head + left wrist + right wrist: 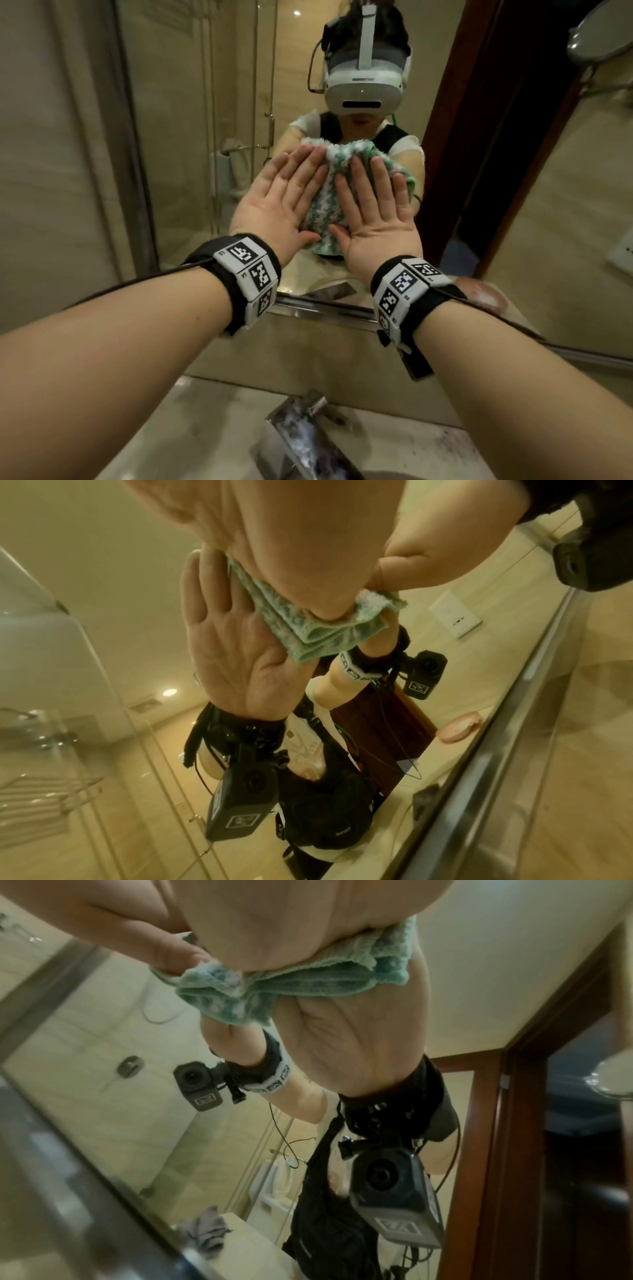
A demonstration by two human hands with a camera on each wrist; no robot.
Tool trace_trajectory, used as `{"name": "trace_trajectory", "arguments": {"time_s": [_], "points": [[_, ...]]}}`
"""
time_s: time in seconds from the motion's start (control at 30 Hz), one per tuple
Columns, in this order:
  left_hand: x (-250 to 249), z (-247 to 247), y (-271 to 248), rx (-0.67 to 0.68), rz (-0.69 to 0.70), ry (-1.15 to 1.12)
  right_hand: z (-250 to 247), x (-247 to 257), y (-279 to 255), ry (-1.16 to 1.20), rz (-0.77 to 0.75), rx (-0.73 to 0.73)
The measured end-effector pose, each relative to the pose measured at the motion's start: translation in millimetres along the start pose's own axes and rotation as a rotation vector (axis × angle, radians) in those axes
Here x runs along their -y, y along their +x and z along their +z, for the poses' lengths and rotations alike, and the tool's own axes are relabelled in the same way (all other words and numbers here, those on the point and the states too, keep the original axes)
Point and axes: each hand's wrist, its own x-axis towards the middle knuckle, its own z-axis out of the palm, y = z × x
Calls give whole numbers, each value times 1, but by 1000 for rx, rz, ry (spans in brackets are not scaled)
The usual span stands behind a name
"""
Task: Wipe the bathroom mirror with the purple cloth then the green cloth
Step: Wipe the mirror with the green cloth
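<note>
The left hand (pixel 279 202) lay flat, fingers straight, pressing the left part of the green cloth (pixel 329 192) against the mirror (pixel 191 102). The right hand (pixel 375 212) pressed its right part the same way. Below stood the worktop (pixel 205 428) and tap (pixel 301 442).

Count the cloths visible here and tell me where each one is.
2. A folded green-and-white striped knitted cloth is pressed flat against the mirror under both hands. A crumpled purple-grey cloth shows only as a reflection, lying on the counter. Others may be hidden.
</note>
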Motion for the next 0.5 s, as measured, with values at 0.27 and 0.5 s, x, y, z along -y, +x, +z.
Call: {"name": "trace_trajectory", "arguments": {"time_s": [0.27,0.5], "points": [[84,54,-25,76,-132,36,9,102,54,26,-56,-11],[136,81,-39,91,-171,60,14,166,82,39,-24,6]]}}
